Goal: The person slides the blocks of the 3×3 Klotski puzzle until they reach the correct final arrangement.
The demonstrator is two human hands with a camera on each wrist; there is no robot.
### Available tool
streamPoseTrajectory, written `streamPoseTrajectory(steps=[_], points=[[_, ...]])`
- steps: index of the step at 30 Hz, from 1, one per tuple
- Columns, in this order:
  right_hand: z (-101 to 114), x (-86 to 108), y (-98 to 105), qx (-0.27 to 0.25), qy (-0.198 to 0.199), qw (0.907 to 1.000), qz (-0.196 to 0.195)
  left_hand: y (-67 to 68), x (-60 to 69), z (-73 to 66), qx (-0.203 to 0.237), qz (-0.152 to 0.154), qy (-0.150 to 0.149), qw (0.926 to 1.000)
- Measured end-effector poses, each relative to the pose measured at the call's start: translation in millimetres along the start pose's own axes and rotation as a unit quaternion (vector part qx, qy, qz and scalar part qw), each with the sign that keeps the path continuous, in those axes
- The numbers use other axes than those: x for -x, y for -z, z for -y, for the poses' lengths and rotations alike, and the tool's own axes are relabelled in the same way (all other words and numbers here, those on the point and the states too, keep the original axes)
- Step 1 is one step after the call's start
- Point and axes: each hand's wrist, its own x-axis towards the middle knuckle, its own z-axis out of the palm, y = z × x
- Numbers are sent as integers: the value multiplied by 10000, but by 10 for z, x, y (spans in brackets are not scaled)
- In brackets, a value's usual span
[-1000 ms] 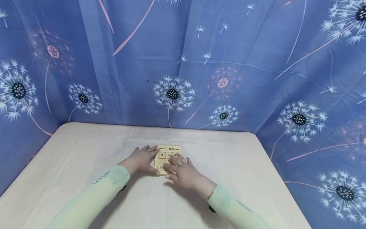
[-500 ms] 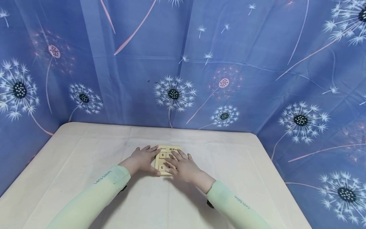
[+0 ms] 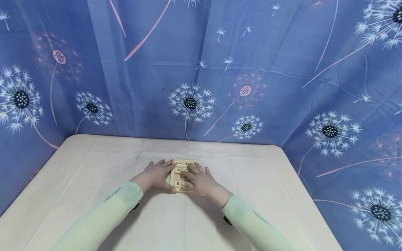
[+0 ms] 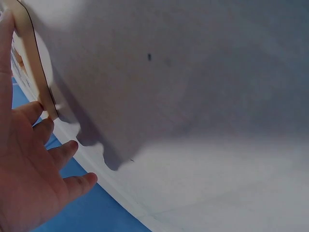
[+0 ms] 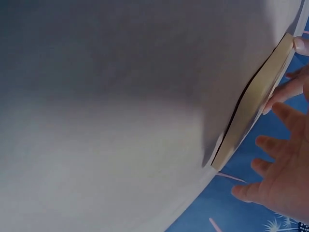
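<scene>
Number board: the pale yellow number board [image 3: 177, 177] lies flat near the middle of the table [image 3: 251, 164], between the hands.
Tiles: the 8 tile [image 3: 178, 170] at far left, with the 7 tile [image 3: 185, 169] to its right; the 6 tile [image 3: 177, 183] at near left; others partly covered.
Left hand: the left hand [image 3: 155, 176], digits spread apart, has its thumb at the board's near left corner and forefinger at the far left.
Right hand: the right hand [image 3: 204, 183], digits apart, extends over the board's right part; fingertip contact cannot be told.
Backdrop: blue dandelion-print cloth [image 3: 141, 97] along the far side.
</scene>
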Motion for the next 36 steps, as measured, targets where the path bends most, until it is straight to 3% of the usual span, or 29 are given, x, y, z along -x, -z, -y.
streamPoseTrajectory(steps=[13,36], points=[[-15,-128,-37,324,-200,9989,290,8,-12,-15,26,27,-11,10000],[5,-31,-81,44,-267,9993,265,-1,-4,-17,3,51,10,10000]])
